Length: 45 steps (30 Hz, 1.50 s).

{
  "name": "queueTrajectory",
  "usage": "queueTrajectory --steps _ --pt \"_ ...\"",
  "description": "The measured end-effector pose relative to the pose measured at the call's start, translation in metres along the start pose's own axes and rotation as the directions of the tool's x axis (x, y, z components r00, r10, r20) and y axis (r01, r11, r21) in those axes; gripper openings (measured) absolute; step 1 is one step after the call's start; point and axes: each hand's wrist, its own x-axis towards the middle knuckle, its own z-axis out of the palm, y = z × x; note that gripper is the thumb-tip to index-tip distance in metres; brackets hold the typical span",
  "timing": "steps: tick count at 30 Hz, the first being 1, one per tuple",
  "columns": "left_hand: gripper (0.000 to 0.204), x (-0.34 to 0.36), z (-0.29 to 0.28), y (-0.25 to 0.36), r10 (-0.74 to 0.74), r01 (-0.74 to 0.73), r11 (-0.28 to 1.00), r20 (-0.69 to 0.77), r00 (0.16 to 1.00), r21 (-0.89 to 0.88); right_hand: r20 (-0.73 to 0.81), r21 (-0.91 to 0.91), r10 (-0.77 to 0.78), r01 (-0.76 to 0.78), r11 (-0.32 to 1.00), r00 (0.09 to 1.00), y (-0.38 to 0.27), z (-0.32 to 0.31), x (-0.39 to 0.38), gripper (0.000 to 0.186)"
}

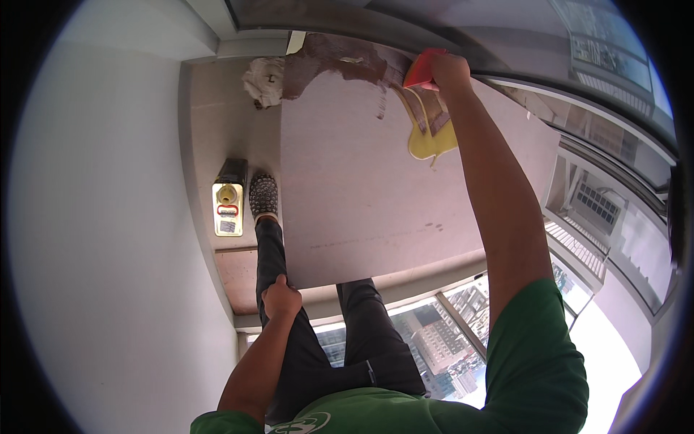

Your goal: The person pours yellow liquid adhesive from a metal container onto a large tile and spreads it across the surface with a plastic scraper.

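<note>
A large pale board (354,195) lies before me. At its far right edge my right hand (450,72) grips a red spreader (425,69) against the surface. Just below the spreader lies a puddle of yellow glue (434,141), partly hidden by my right forearm, with streaks drawn through it. A brown, wet-looking coat (325,61) covers the board's far left part. My left hand (282,298) is closed in front of my leg, right at the board's near left corner; what its fingers hold, if anything, is hidden.
A rectangular metal can (228,206) with a red handle stands on the floor left of the board, beside my patterned shoe (264,195). Crumpled whitish material (264,81) lies at the far left corner. A white wall (108,217) rises at left; windows (441,333) line the near and right sides.
</note>
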Motion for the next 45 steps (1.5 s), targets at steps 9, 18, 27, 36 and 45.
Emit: queueTrajectory --steps 9,18,27,36,45 --pt "0.023 -0.005 -0.005 0.005 0.052 -0.052 0.999 -0.054 0.997 0.004 0.107 -0.397 -0.276 0.296 0.869 0.955 -0.001 0.036 -0.001 0.040" --pt "0.024 -0.006 -0.001 0.004 0.002 -0.005 0.999 -0.067 0.998 -0.038 0.306 -0.493 -0.297 0.417 0.764 0.905 -0.039 0.037 -0.088 0.035" --pt "0.023 -0.006 -0.005 0.007 0.047 -0.047 0.999 -0.017 0.999 -0.007 0.380 -0.709 -0.742 0.689 0.150 0.553 0.063 -0.041 -0.084 0.032" --pt "0.021 -0.002 0.009 0.000 0.003 -0.005 0.999 -0.062 0.998 -0.033 0.362 -0.614 -0.777 0.759 0.217 0.515 0.052 -0.027 -0.060 0.033" --pt "0.023 -0.006 0.005 0.002 0.012 -0.014 0.999 -0.058 0.998 -0.042 0.315 -0.684 -0.612 0.620 0.384 0.725 0.017 0.032 -0.058 0.027"
